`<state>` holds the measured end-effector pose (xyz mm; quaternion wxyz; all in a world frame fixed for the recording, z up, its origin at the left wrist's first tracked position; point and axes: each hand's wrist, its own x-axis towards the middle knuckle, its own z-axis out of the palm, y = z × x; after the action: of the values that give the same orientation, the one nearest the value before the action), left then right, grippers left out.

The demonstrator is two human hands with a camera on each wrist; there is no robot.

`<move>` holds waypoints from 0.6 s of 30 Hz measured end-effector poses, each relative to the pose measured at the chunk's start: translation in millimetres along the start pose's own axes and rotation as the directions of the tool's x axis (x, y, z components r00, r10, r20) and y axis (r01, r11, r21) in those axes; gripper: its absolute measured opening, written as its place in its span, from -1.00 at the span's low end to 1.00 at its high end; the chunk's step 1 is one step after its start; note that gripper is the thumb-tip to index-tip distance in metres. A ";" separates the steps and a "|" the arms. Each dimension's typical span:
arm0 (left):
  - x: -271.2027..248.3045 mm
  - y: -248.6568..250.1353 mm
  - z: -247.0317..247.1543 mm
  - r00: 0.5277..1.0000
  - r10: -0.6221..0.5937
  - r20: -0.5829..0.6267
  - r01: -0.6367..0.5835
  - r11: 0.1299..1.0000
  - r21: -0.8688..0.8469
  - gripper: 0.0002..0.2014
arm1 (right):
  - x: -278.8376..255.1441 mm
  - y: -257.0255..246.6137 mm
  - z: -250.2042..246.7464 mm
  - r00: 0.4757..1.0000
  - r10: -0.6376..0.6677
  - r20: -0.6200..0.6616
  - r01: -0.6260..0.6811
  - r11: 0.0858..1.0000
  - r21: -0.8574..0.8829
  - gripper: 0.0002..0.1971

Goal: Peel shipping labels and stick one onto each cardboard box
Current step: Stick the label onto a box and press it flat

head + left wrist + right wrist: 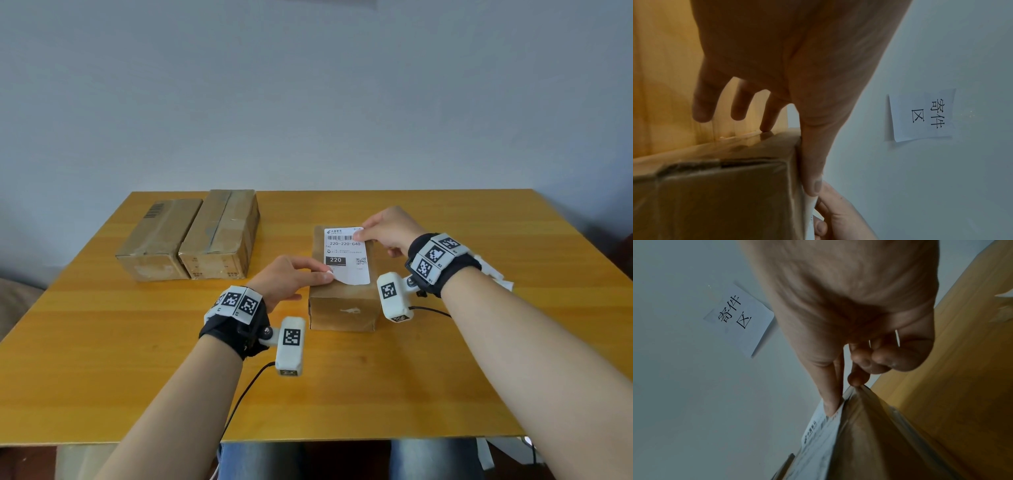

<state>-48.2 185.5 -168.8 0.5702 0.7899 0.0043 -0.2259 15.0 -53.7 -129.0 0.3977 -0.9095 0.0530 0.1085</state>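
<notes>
A brown cardboard box point(342, 308) stands right of the table's middle. A white shipping label point(346, 255) printed 220 lies along its top. My left hand point(318, 274) is at the label's near left corner, which curls up a little. Its thumb point(812, 178) presses the label point(809, 207) onto the box point(715, 194) while the other fingers hang straight down the box's side. My right hand point(361, 234) pinches the label's far right corner. Its thumb point(830, 402) lies on the label point(818, 443) at the corner of the box point(869, 443).
Two more cardboard boxes point(159, 240) point(219, 236) sit side by side at the back left of the yellow wooden table point(102, 342). White paper scraps point(503, 281) lie behind my right wrist. A paper sign point(920, 113) hangs on the wall.
</notes>
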 end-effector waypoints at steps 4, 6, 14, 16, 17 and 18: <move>-4.4 6.3 -1.0 1.000 -0.007 0.029 0.005 0.997 0.078 -0.91 | 0.8 0.1 0.0 1.000 0.002 0.022 -0.001 1.000 -0.021 -0.86; -6.6 9.1 -1.8 0.999 -0.022 0.042 0.018 0.996 0.093 -0.84 | 1.6 0.7 0.6 0.999 0.008 0.036 -0.008 1.000 -0.011 -0.83; 1.9 11.3 6.3 0.993 -0.035 -0.112 0.049 0.991 0.125 -0.75 | -0.1 -1.6 1.4 0.996 0.045 0.071 -0.048 0.998 0.045 -0.28; 3.2 10.8 8.8 0.990 -0.049 -0.136 0.062 0.993 0.099 -0.78 | -4.0 -3.1 -1.2 0.994 0.056 0.090 -0.059 0.998 0.029 -0.16; 3.8 11.3 10.5 0.988 -0.050 -0.145 0.063 0.994 0.084 -0.80 | -6.8 -4.3 -2.2 0.992 0.065 0.108 -0.067 0.998 0.014 -0.11; 3.6 12.1 12.5 0.987 -0.046 -0.152 0.058 0.996 0.072 -0.84 | -10.3 -5.9 -2.5 0.988 0.076 0.135 -0.076 0.997 -0.006 -0.05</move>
<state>-46.2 169.1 -162.3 0.5318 0.8252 0.0592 -0.1807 6.4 -51.4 -120.6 0.3957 -0.8976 0.0605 0.1847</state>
